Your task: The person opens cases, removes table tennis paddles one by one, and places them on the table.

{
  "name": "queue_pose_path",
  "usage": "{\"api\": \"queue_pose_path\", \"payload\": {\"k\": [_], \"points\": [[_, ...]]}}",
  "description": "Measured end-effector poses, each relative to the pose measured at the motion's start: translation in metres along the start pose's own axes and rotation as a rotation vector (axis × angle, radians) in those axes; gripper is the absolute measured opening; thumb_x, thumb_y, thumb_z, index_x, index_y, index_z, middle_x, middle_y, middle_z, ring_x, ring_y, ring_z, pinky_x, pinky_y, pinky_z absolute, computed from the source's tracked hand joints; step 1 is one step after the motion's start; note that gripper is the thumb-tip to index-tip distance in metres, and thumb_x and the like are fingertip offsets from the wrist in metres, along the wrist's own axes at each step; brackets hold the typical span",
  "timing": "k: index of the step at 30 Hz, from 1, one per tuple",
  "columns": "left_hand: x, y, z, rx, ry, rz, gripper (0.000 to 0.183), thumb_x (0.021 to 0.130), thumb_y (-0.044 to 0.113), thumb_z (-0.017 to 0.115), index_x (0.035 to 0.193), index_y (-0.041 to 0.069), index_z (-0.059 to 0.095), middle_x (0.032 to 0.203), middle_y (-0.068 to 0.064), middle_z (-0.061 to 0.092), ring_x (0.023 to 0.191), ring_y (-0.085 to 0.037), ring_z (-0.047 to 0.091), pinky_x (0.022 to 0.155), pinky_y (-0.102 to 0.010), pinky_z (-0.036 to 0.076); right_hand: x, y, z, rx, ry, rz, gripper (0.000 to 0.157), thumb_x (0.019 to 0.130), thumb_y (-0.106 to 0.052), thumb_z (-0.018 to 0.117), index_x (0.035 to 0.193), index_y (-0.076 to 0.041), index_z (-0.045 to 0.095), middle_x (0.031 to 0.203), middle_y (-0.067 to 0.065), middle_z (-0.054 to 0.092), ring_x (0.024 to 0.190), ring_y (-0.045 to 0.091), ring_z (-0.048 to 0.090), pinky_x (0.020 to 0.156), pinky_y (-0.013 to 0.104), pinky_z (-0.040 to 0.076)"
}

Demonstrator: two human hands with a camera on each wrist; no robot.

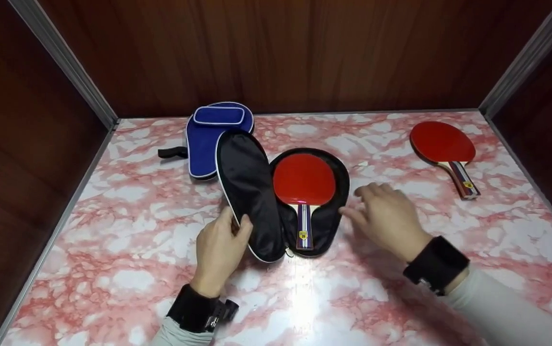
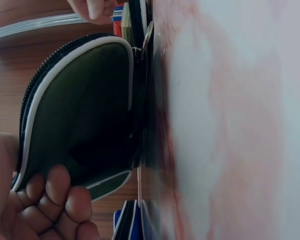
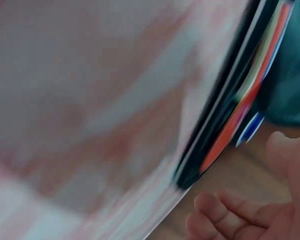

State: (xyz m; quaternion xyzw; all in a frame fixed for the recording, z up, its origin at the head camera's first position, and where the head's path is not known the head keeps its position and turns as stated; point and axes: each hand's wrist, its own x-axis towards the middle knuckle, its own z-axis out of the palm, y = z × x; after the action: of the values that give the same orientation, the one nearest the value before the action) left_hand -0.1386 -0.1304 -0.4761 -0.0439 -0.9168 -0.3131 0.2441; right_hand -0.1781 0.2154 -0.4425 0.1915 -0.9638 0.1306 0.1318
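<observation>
Between fingers point(image 2: 57, 185), red ping-pong paddle point(image 1: 304, 178) in black case point(image 1: 326, 225). Left hand point(image 1: 219, 251) pinches flap point(image 1: 244, 175); right hand point(image 1: 391, 216) empty, loose. Seems packed; next, fold flap.

Dark brown, wood-grained walls point(image 1: 304, 53), perhaps panelling, meet at grey metal strips point(image 1: 66, 57) around a red-and-white marbled tabletop point(image 1: 127, 293), its near part catching white glare point(image 1: 303, 298).

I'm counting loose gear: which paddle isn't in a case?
The far-right paddle, lying directly on the table; the other paddle lies inside the open case.
</observation>
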Motion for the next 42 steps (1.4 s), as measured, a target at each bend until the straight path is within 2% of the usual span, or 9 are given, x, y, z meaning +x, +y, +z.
{"api": "queue_pose_path", "payload": {"k": [5, 9, 15, 21, 24, 28, 32, 38, 42], "points": [[-0.001, 0.0, 0.0, 0.004, 0.012, 0.013, 0.032, 0.099, 0.024, 0.07, 0.077, 0.015, 0.049, 0.059, 0.003, 0.044, 0.054, -0.034, 0.057, 0.053, -0.052, 0.045, 0.0, -0.033, 0.012, -0.019, -0.01, -0.051, 0.053, 0.103, -0.056, 0.074, 0.104, -0.003, 0.074, 0.089, 0.009, 0.066, 0.088, 0.035, 0.066, 0.076, 0.054, 0.055], [-0.001, 0.0, -0.001, 0.005, 0.011, 0.01, 0.032, 0.099, 0.024, 0.069, 0.077, 0.015, 0.049, 0.059, 0.002, 0.045, 0.055, -0.036, 0.058, 0.054, -0.053, 0.046, 0.001, -0.051, 0.021, -0.035, 0.005, -0.076, 0.054, 0.1, -0.059, 0.076, 0.098, -0.005, 0.073, 0.088, 0.009, 0.068, 0.085, 0.036, 0.068, 0.07, 0.054, 0.057], [0.0, 0.001, 0.0, 0.004, -0.001, 0.005, 0.031, 0.1, 0.025, 0.068, 0.078, 0.015, 0.049, 0.059, 0.002, 0.046, 0.055, -0.035, 0.058, 0.055, -0.053, 0.046, 0.005, -0.07, 0.029, -0.097, 0.006, -0.087, 0.06, 0.098, -0.064, 0.075, 0.083, -0.007, 0.068, 0.076, 0.01, 0.064, 0.076, 0.037, 0.067, 0.059, 0.054, 0.055], [-0.001, 0.0, 0.001, -0.001, -0.005, 0.0, 0.03, 0.1, 0.024, 0.068, 0.078, 0.015, 0.05, 0.059, 0.002, 0.046, 0.056, -0.036, 0.059, 0.055, -0.053, 0.046, 0.011, -0.081, 0.035, -0.136, -0.055, -0.066, 0.068, 0.096, -0.07, 0.074, 0.07, -0.008, 0.061, 0.068, 0.008, 0.058, 0.071, 0.036, 0.064, 0.056, 0.051, 0.054], [-0.001, 0.0, 0.001, -0.005, -0.011, -0.007, 0.03, 0.1, 0.025, 0.068, 0.078, 0.015, 0.05, 0.059, 0.002, 0.046, 0.056, -0.036, 0.059, 0.055, -0.053, 0.046, 0.013, -0.085, 0.039, -0.14, -0.068, -0.05, 0.071, 0.094, -0.073, 0.074, 0.072, -0.006, 0.063, 0.068, 0.01, 0.059, 0.07, 0.035, 0.063, 0.057, 0.051, 0.054], [-0.001, 0.0, 0.0, -0.004, -0.008, -0.01, 0.031, 0.1, 0.025, 0.068, 0.078, 0.015, 0.05, 0.059, 0.002, 0.046, 0.056, -0.036, 0.059, 0.055, -0.053, 0.046, 0.015, -0.089, 0.043, -0.141, -0.083, -0.049, 0.075, 0.093, -0.074, 0.074, 0.085, 0.001, 0.07, 0.076, 0.016, 0.068, 0.073, 0.038, 0.066, 0.058, 0.054, 0.057], [-0.001, 0.0, 0.0, 0.004, 0.006, 0.005, 0.031, 0.1, 0.025, 0.069, 0.078, 0.015, 0.049, 0.059, 0.001, 0.045, 0.056, -0.038, 0.059, 0.054, -0.053, 0.046, 0.019, -0.09, 0.042, -0.123, -0.152, -0.028, 0.072, 0.096, -0.069, 0.074, 0.095, 0.003, 0.075, 0.085, 0.019, 0.072, 0.08, 0.041, 0.069, 0.063, 0.058, 0.059], [-0.001, 0.0, 0.0, 0.008, 0.012, 0.015, 0.032, 0.1, 0.025, 0.069, 0.077, 0.014, 0.048, 0.058, 0.0, 0.045, 0.055, -0.038, 0.059, 0.054, -0.053, 0.046, 0.027, -0.086, 0.037, -0.105, -0.294, 0.055, 0.06, 0.099, -0.058, 0.073, 0.096, 0.002, 0.075, 0.091, 0.02, 0.075, 0.088, 0.042, 0.071, 0.07, 0.06, 0.059], [-0.001, -0.001, 0.001, 0.008, 0.009, 0.019, 0.032, 0.099, 0.025, 0.069, 0.077, 0.014, 0.049, 0.059, 0.001, 0.045, 0.055, -0.038, 0.059, 0.054, -0.053, 0.046, 0.03, -0.083, 0.038, -0.101, -0.335, 0.078, 0.056, 0.1, -0.056, 0.071, 0.082, -0.004, 0.073, 0.082, 0.015, 0.072, 0.083, 0.041, 0.071, 0.068, 0.058, 0.058]]}}
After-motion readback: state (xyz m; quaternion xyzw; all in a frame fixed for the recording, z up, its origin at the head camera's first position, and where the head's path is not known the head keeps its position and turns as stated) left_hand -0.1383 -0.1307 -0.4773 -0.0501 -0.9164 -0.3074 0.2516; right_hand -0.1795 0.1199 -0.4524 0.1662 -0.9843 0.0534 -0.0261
